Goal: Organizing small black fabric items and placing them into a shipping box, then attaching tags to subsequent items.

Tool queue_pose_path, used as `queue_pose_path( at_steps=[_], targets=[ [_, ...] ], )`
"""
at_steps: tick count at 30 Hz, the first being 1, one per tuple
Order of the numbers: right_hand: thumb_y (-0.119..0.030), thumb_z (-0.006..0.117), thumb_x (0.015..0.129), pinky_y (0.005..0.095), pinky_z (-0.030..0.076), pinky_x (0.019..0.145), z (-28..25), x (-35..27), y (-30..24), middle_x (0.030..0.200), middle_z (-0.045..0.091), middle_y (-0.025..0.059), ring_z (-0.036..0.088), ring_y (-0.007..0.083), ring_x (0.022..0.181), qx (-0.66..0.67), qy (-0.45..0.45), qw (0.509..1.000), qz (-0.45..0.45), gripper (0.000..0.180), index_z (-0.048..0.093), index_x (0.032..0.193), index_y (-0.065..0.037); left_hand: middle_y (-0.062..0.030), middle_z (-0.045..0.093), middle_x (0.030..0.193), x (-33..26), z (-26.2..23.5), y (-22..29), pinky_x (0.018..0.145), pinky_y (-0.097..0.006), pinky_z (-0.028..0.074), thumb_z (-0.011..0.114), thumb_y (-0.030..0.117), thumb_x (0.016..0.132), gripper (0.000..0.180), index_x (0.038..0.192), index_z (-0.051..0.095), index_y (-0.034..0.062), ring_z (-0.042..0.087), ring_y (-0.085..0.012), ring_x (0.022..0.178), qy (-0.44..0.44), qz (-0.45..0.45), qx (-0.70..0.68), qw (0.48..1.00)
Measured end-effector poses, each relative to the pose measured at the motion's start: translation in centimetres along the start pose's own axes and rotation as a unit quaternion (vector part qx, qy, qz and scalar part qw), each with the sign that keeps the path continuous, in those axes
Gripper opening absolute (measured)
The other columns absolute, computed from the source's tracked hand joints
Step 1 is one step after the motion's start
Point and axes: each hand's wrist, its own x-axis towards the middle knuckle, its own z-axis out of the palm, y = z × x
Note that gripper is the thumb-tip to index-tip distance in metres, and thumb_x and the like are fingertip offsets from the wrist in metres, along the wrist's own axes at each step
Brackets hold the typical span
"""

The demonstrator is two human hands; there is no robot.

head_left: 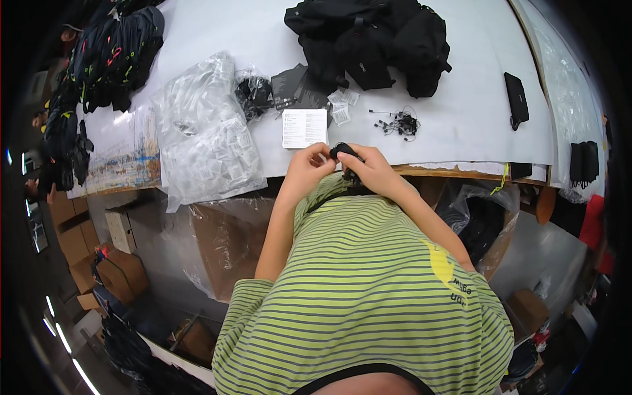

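Observation:
Both my hands are raised together at the table's near edge, in front of my body. A small bundled black fabric item is gripped in my right hand, its lower part hanging below the fingers. Thumb and fingertips of my left hand are pinched together at the item's left end; what lies between them is too small to make out. Just beyond the hands is a stack of white printed cards. To the right lies a tangle of thin black tag strings.
Left of the cards lie a big clear plastic bag of small packets, a bag of black pieces and dark grey cards. Black bags are heaped at the back. A black pouch lies far right; dark backpacks far left.

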Motion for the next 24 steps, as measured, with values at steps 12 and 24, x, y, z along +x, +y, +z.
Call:
queue_pose_path(
  at_steps=[12, 24],
  targets=[
    [-0.025, 0.051, 0.093, 0.0230, 0.040, 0.065, -4.8, -1.6, -0.5, 0.067, 0.055, 0.0006, 0.049, 0.0074, 0.065, 0.021, -0.207, 0.973, 0.103, 0.030, 0.054, 0.072, -0.004, -0.0007, 0.055, 0.065, -6.8, -0.3, -13.1, 0.054, -0.022, 0.043, 0.061, 0.012, 0.083, 0.011, 0.079, 0.058, 0.0021, 0.051, -0.0073, 0.059, 0.218, -0.091, -0.145, 0.961],
    [-0.030, 0.053, 0.090, 0.0224, 0.034, 0.054, -6.5, -2.5, 0.1, 0.063, 0.050, -0.0038, 0.041, 0.0053, 0.059, -0.065, -0.253, 0.953, 0.155, 0.031, 0.057, 0.074, -0.004, -0.0037, 0.059, 0.058, -8.9, 4.6, -27.1, 0.049, -0.026, 0.044, 0.066, 0.019, 0.080, 0.018, 0.074, 0.064, 0.0024, 0.054, -0.0106, 0.049, 0.326, -0.276, -0.040, 0.903]
  ],
)
